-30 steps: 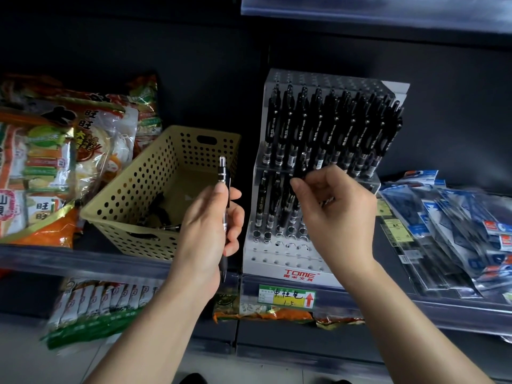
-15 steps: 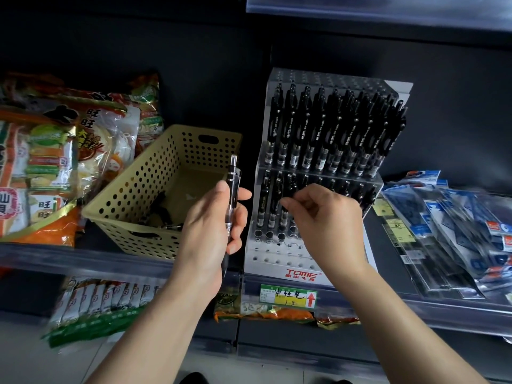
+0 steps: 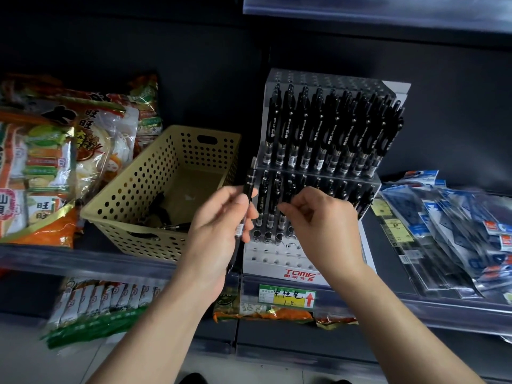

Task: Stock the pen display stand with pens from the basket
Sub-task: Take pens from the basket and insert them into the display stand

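Left hand around a nearly upright black pen, right hand on a racked pen in the display stand

shelf: dark, pale front rail | stand: upright at front edge | basket: just left of stand | snack bags: beyond basket, well left of stand | packs: flat, just right of stand

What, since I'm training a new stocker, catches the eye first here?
The white display stand at centre stands out, its top tier packed with black pens. Before it, the left hand holds a spare pen upright while the right hand pinches a lower-row pen. The yellow basket sits left of the stand.
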A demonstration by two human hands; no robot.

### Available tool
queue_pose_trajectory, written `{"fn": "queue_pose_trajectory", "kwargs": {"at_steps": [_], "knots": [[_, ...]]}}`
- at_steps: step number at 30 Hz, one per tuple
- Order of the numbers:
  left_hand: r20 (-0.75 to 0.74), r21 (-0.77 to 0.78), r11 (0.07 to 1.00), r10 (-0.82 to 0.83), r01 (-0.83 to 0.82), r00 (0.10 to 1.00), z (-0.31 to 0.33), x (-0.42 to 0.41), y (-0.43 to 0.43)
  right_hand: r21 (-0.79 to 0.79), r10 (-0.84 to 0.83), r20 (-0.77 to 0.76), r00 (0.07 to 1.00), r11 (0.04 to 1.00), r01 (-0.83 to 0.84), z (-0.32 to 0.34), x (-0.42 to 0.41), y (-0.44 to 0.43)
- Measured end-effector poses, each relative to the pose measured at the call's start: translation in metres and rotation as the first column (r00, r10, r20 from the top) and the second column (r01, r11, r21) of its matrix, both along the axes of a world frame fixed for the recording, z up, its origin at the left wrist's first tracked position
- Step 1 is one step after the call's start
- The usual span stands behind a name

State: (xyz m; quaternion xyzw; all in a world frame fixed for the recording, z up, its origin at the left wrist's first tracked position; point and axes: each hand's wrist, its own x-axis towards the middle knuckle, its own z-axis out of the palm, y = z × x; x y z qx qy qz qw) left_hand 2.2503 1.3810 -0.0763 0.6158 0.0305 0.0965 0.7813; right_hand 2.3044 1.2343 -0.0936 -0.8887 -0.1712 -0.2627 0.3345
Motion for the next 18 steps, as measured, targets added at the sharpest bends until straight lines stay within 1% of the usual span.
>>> {"fn": "queue_pose_trajectory", "kwargs": {"at_steps": [3, 4, 5, 6, 8, 10, 12, 13, 14, 16, 17, 18], "knots": [[0.043, 0.081, 0.996, -0.028, 0.024, 0.999, -0.002, 0.000, -0.003, 0.020, 0.000, -0.005, 1.000, 1.000, 0.000, 0.005, -0.005, -0.002], [0.052, 0.087, 0.996, -0.036, 0.031, 0.998, -0.002, 0.000, -0.004, 0.064, 0.021, -0.006, 1.000, 0.998, -0.020, 0.009, -0.007, -0.003], [0.059, 0.082, 0.996, -0.048, 0.043, 0.997, -0.002, 0.000, -0.005, 0.146, 0.075, -0.029, 0.997, 0.987, -0.070, 0.013, -0.009, -0.003], [0.063, 0.066, 0.996, -0.067, 0.063, 0.996, -0.002, -0.001, -0.006, 0.264, 0.165, -0.066, 0.984, 0.954, -0.142, 0.018, -0.011, -0.003], [0.067, 0.015, 0.992, -0.125, 0.124, 0.990, 0.000, -0.002, -0.008, 0.468, 0.378, -0.161, 0.912, 0.842, -0.267, 0.030, -0.014, -0.003], [0.075, -0.038, 0.981, -0.186, 0.189, 0.980, 0.001, -0.002, -0.010, 0.577, 0.574, -0.230, 0.786, 0.730, -0.365, 0.040, -0.016, -0.006], [0.083, -0.056, 0.974, -0.216, 0.221, 0.973, 0.002, -0.002, -0.010, 0.687, 0.702, -0.240, 0.670, 0.610, -0.394, 0.048, -0.020, -0.009], [0.084, -0.062, 0.972, -0.223, 0.229, 0.971, 0.002, -0.002, -0.010, 0.730, 0.732, -0.229, 0.641, 0.565, -0.384, 0.051, -0.021, -0.010], [0.083, -0.068, 0.969, -0.231, 0.236, 0.969, 0.002, -0.002, -0.010, 0.756, 0.740, -0.219, 0.636, 0.541, -0.369, 0.053, -0.022, -0.012], [0.078, -0.071, 0.966, -0.245, 0.250, 0.966, 0.000, -0.002, -0.012, 0.768, 0.726, -0.207, 0.655, 0.536, -0.352, 0.052, -0.021, -0.013], [0.079, -0.059, 0.966, -0.246, 0.251, 0.966, 0.000, -0.002, -0.013, 0.752, 0.706, -0.205, 0.678, 0.557, -0.352, 0.052, -0.020, -0.014], [0.079, -0.038, 0.969, -0.239, 0.243, 0.968, 0.000, -0.003, -0.014, 0.718, 0.670, -0.207, 0.713, 0.599, -0.354, 0.052, -0.019, -0.015]]}}
